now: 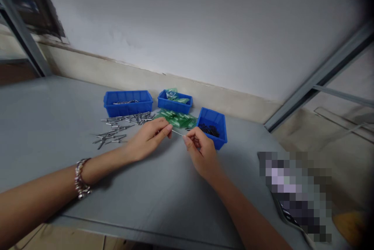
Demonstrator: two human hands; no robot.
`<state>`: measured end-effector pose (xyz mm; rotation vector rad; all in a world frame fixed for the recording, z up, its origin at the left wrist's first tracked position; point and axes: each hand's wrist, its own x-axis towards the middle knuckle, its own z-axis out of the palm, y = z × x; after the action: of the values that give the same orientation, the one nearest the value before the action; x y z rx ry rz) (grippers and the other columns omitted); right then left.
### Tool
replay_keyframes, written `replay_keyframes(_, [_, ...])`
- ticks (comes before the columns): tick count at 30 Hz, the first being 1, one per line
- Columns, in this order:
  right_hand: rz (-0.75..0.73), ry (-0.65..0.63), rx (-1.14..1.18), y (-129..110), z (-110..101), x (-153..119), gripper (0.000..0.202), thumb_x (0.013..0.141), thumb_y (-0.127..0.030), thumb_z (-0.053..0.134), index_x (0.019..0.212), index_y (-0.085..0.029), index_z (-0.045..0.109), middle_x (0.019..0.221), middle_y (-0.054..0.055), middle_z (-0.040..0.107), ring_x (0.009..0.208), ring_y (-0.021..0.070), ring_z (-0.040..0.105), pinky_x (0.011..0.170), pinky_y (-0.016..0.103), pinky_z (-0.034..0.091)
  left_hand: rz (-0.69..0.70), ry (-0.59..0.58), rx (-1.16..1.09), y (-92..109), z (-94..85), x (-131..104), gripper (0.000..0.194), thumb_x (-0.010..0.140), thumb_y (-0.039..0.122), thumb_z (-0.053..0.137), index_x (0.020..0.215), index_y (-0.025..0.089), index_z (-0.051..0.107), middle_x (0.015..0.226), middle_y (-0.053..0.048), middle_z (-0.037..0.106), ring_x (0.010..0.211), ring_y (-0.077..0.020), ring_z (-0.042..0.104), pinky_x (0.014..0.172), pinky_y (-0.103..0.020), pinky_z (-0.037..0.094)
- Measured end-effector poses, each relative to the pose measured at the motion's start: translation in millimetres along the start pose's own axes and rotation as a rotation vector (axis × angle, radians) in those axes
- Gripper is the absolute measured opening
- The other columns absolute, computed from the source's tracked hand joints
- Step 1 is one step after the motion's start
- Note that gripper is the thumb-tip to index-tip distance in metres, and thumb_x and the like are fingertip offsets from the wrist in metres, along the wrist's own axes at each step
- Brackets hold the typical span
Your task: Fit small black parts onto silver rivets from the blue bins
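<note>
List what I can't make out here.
All in the head view:
Ends of the thin rod: covered by the left hand and right hand.
Exact shape of the black pieces in the right blue bin: too small and dark.
Floor of the left blue bin: hidden by its front wall.
Object at far right: pixelated.

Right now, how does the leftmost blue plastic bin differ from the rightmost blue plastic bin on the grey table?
The leftmost blue plastic bin holds slender silvery pieces; the rightmost blue plastic bin holds black pieces. The leftmost bin turns its long side towards the person; the rightmost, a short side. The right hand partly hides the rightmost bin; no hand hides the leftmost. Both are open-topped.
</note>
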<state>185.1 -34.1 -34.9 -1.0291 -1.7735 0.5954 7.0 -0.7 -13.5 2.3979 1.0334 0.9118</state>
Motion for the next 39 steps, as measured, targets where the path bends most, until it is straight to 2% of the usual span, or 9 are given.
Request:
replay_keyframes(7, [-0.028,0.02,0.032,3.4,0.7,0.3,0.014,0.085,-0.023,0.045,0.072,-0.019,0.043,0.058,-0.005,0.04,0.051,0.0081,0.04,0.049,0.02,0.031,-0.007,-0.009,-0.106,0.7,-0.5,1.2,0.035,0.09,0.034,0.033,0.066,0.014,0.05,0.072,-0.002,0.047,0.067,-0.0124,0.045,0.061,-0.026,0.037])
replay_keyframes(12, [0.008,0.018,0.052,1.5,0.0,0.0,0.011,0.084,-0.028,0.048,0.078,-0.019,0.046,0.062,-0.005,0.045,0.054,0.0083,0.043,0.05,0.02,0.032,0.005,0.005,-0.183,1.8,-1.1,0.8,0.032,0.089,0.034,0.036,0.065,0.015,0.047,0.074,-0.003,0.047,0.069,-0.0129,0.044,0.063,-0.026,0.037])
replay_keyframes(17, [0.081,-0.042,0.061,-1.1,-1.2,0.2,0.027,0.089,-0.037,0.041,0.071,-0.018,0.047,0.058,-0.004,0.043,0.053,0.009,0.041,0.051,0.022,0.031,0.045,0.0,-0.206,3.8,-1.1,-0.1,0.026,0.088,0.031,0.038,0.07,0.015,0.049,0.076,-0.003,0.048,0.072,-0.0134,0.045,0.066,-0.026,0.038])
replay_keyframes(20, [0.102,-0.053,0.039,0.0,-1.5,0.6,0.033,0.09,-0.037,0.036,0.066,-0.018,0.047,0.056,-0.003,0.043,0.053,0.0097,0.041,0.051,0.023,0.031,0.061,-0.008,-0.202,4.1,0.0,-0.9,0.024,0.088,0.03,0.04,0.074,0.015,0.051,0.079,-0.004,0.049,0.076,-0.0138,0.046,0.07,-0.027,0.039])
replay_keyframes(26, [0.046,-0.003,0.05,2.1,-1.5,1.3,0.025,0.087,-0.032,0.043,0.067,-0.018,0.045,0.057,-0.004,0.041,0.053,0.0093,0.039,0.05,0.022,0.029,0.028,-0.025,-0.19,2.6,0.2,-0.8,0.022,0.088,0.032,0.041,0.079,0.015,0.053,0.084,-0.004,0.05,0.08,-0.0145,0.046,0.074,-0.028,0.04])
replay_keyframes(32, [0.003,-0.005,0.061,-0.3,-1.8,0.5,0.019,0.085,-0.027,0.045,0.069,-0.019,0.044,0.058,-0.004,0.04,0.053,0.0086,0.039,0.049,0.021,0.029,0.011,-0.043,-0.182,0.2,0.5,0.3,0.034,0.09,0.035,0.036,0.069,0.014,0.053,0.079,-0.003,0.048,0.075,-0.0131,0.046,0.067,-0.026,0.037])
replay_keyframes(39, [0.031,0.001,0.061,-1.2,-0.6,0.3,0.019,0.086,-0.032,0.047,0.072,-0.018,0.047,0.059,-0.004,0.041,0.053,0.0086,0.038,0.049,0.021,0.029,0.041,0.005,-0.218,-0.1,1.3,-0.6,0.031,0.089,0.031,0.039,0.066,0.014,0.05,0.077,-0.003,0.048,0.074,-0.0129,0.045,0.068,-0.026,0.037])
